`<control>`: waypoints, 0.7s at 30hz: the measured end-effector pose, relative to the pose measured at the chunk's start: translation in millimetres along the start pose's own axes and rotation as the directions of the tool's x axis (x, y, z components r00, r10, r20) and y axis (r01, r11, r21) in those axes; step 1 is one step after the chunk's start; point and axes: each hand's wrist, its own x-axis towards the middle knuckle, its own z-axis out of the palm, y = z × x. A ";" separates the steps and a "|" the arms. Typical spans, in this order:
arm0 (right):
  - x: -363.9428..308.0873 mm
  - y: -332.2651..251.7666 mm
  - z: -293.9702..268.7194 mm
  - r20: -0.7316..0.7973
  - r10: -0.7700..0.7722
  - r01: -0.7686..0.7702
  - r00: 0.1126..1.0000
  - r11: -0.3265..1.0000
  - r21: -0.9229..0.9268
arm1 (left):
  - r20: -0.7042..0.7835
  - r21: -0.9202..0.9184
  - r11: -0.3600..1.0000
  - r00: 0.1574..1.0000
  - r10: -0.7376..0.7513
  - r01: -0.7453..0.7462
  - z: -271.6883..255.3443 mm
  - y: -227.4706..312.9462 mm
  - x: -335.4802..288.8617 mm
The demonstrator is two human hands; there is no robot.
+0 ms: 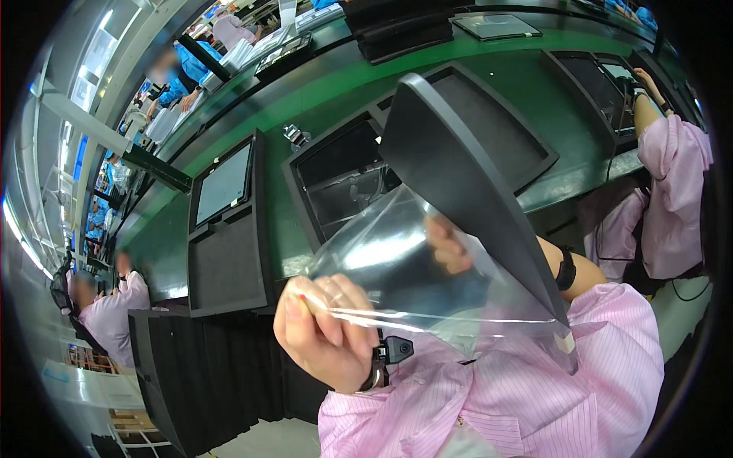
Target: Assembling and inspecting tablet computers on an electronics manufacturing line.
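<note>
Head view: one clear film (382, 256) spans, before your torso, from your left hand (328, 336), whose fingers pinch its corner, to one dark panel (458, 160). Your right hand (449, 244) shows through it, fingers curled, grip indeterminable. Uneven pulling could tear the film; a loose hold could drop the panel. Beyond: at least three black trays (225, 267) on one green tabletop (281, 214).
</note>
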 end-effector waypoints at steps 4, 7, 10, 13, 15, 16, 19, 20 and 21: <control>-4.7 0.0 -3.4 0.057 0.040 -0.046 0.998 0.992 0.116 | -0.017 -0.002 0.997 0.997 -0.076 0.076 -8.1 0.6 6.2; -11.6 -10.5 -1.9 0.227 -0.107 0.090 0.968 0.992 0.084 | -0.013 -0.007 0.997 0.996 -0.083 0.083 -10.9 -7.1 12.7; -27.2 -12.8 13.6 0.143 -0.178 0.183 0.974 0.983 -0.027 | -0.039 -0.072 0.995 0.996 -0.079 0.076 -3.9 -3.0 9.7; -32.5 -30.2 25.7 0.046 -0.354 0.348 0.934 0.871 -0.347 | -0.030 -0.274 0.961 0.999 -0.044 0.035 -0.7 4.7 8.2; -29.2 -39.2 29.3 -0.054 -0.564 0.474 0.824 0.738 -0.480 | -0.010 -0.285 0.958 0.999 0.032 -0.034 8.3 18.4 1.8; -30.6 -44.0 39.5 -0.066 -0.687 0.555 0.724 0.636 -0.537 | 0.214 -0.130 0.985 0.967 0.138 -0.112 3.3 21.9 2.2; -44.5 -66.8 21.1 0.193 -0.888 0.682 0.418 0.166 -0.713 | 0.509 -0.032 0.842 0.717 0.477 -0.538 3.7 2.3 -6.1; -42.4 -67.7 24.4 0.172 -0.941 0.726 0.291 0.100 -0.681 | 0.601 -0.040 0.837 0.656 0.457 -0.546 15.8 6.1 -6.7; -41.9 -70.8 26.9 0.172 -0.945 0.788 0.277 0.121 -0.604 | 0.638 -0.043 0.844 0.636 0.435 -0.534 21.1 6.2 -9.5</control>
